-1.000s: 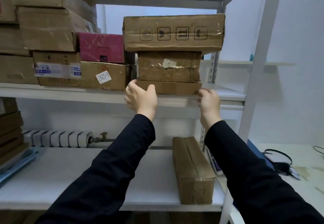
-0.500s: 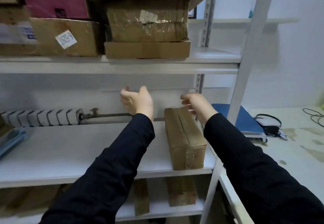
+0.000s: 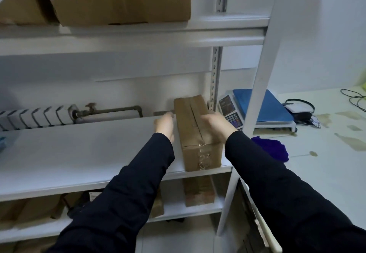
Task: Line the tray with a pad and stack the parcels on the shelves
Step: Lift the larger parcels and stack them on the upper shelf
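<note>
Moved since earlier: both hands have dropped from the gap under the upper shelf (image 3: pixel 138 36) to the long parcel (image 3: pixel 196 134). The view has tipped down with them, so only the bottom of the stacked boxes (image 3: pixel 118 5) shows.
Parcel location: it lies lengthwise on the middle shelf (image 3: pixel 79 153) at the right end, its taped end flush with the front lip. It sits near the rear upright and is well apart from the radiator (image 3: pixel 35 114).
Left hand (image 3: pixel 165 126): it lies flat against the parcel's left face with the fingers extended forward and nothing gripped. The hand is somewhat blurred.
Right hand (image 3: pixel 215 126): it is laid over the top right edge. The fingers run down the far side out of sight, so I cannot tell whether they are wrapped round it.
Likely handling: the parcel is stiff cardboard, taped along the top seam and across the end. It looks firm enough to squeeze from both sides, and its weight is unknown. The tape looks glossy and may be slick, so bare cardboard is the better contact.
Where to hold: I would put the palms on the two long faces near the middle of its length, so it lifts level rather than tipping.
Nearby: a scale (image 3: pixel 261 108) with a blue top and a purple cloth (image 3: pixel 271 149) lie on the counter to the right, beyond the post.
</note>
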`<state>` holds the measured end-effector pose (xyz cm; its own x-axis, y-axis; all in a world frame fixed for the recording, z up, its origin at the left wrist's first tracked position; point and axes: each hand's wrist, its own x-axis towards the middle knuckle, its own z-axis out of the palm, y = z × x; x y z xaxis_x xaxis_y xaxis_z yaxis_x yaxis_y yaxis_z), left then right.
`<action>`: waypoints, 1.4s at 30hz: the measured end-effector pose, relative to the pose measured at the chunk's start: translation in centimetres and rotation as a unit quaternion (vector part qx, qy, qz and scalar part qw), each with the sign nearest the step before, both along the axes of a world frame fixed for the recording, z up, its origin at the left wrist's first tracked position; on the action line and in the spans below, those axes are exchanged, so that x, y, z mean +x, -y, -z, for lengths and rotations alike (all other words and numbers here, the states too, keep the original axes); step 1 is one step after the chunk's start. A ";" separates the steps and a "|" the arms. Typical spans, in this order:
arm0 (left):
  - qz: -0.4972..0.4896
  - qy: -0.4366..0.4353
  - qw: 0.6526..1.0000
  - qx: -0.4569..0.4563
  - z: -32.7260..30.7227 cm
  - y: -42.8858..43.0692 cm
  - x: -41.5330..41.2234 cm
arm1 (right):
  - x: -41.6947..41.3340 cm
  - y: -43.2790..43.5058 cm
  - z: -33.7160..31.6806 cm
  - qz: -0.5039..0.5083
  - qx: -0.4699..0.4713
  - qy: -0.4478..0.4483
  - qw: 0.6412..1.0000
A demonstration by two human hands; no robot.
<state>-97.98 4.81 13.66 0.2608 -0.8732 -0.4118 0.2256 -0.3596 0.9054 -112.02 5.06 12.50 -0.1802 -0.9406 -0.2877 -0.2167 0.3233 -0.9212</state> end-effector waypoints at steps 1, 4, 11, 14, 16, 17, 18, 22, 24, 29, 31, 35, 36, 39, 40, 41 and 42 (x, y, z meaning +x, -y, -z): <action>0.039 0.004 0.999 0.016 0.6 -0.2 -0.2 | -0.5 0.2 0.9 0.004 0.014 -0.011 1.000; 0.140 0.032 0.988 0.063 2.6 -0.7 -0.7 | -1.5 -0.2 2.2 0.027 0.058 -0.015 0.998; 0.224 0.086 0.967 0.081 4.5 -0.8 -0.2 | -1.9 -0.4 1.9 0.007 0.082 0.043 0.996; 0.206 0.081 0.974 0.043 3.2 -0.5 0.5 | -1.3 -0.6 0.8 0.038 0.066 0.064 0.995; 0.182 0.062 0.981 0.010 2.3 -0.5 1.0 | -0.5 -1.0 0.0 0.051 0.059 0.077 0.994; 0.171 0.058 0.984 -0.006 1.7 -0.7 1.4 | 0.1 -1.3 -0.5 0.057 0.051 0.080 0.994; 0.163 0.054 0.985 -0.016 1.4 -0.8 1.5 | 0.5 -1.5 -0.8 0.064 0.045 0.087 0.993; 0.149 0.058 0.985 -0.065 -0.2 -2.5 2.9 | 2.5 -2.3 -2.7 0.075 0.005 0.111 0.991; 0.158 0.074 0.979 -0.109 -0.5 -3.4 3.8 | 3.3 -2.7 -3.7 0.068 -0.002 0.100 0.993; 0.163 0.207 0.942 -0.209 -2.3 -6.2 5.9 | 5.4 -4.8 -6.2 0.086 -0.037 0.053 0.994; 0.175 0.257 0.922 -0.229 -3.2 -7.2 6.4 | 6.0 -5.2 -6.9 0.088 -0.066 0.019 0.994; 0.199 0.337 0.885 -0.251 -5.0 -9.7 8.1 | 8.5 -8.0 -9.8 0.053 -0.104 -0.034 0.993; 0.194 0.350 0.881 -0.253 -5.4 -10.3 8.5 | 9.0 -8.5 -10.3 0.052 -0.110 -0.044 0.992; 0.163 0.398 0.865 -0.258 -6.8 -12.1 10.0 | 10.8 -10.7 -11.7 0.042 -0.125 -0.066 0.989; 0.156 0.408 0.860 -0.262 -7.4 -13.1 10.7 | 11.6 -11.7 -12.2 0.039 -0.137 -0.072 0.987; 0.154 0.417 0.855 -0.266 -8.0 -13.9 11.1 | 12.2 -12.6 -12.8 0.038 -0.143 -0.080 0.986; 0.152 0.431 0.848 -0.268 -8.6 -14.7 11.6 | 12.8 -13.4 -13.3 0.037 -0.155 -0.089 0.983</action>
